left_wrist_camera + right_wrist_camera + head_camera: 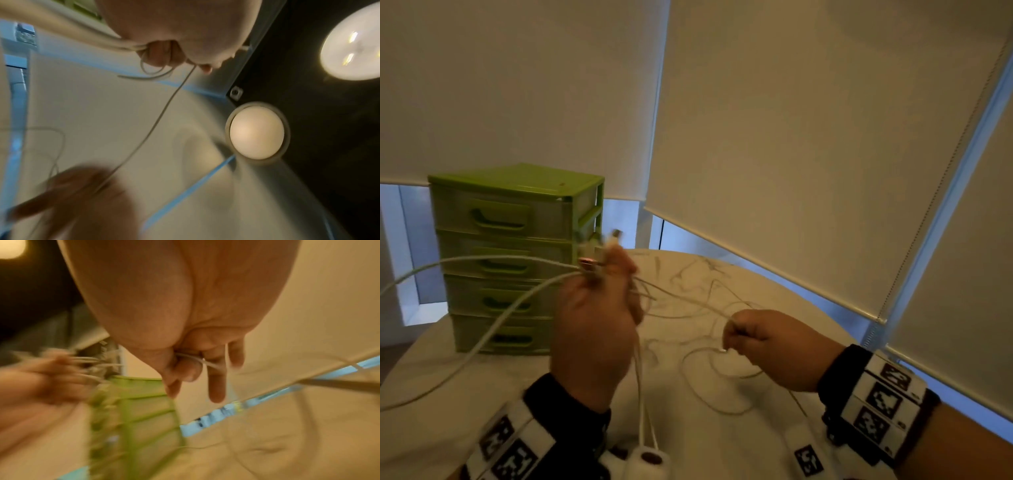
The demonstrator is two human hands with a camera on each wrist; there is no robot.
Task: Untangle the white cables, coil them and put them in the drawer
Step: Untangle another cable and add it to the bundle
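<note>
Several white cables (493,322) hang in a tangle above the white table (774,284). My left hand (599,308) is raised in front of the green drawer unit (513,253) and grips a bunch of them, plugs sticking up past its fingers; in the left wrist view the cables (115,40) enter its fist (164,53). My right hand (753,335) pinches one thin cable (688,298) that stretches back to the left hand. In the right wrist view that cable (197,360) crosses the fingers (216,386). Loose loops (709,377) lie on the table below.
The green drawer unit has several drawers, all pushed in, at the table's back left. Window blinds (791,137) hang behind the table. Two white cylinders (650,462) sit at the bottom edge of the head view.
</note>
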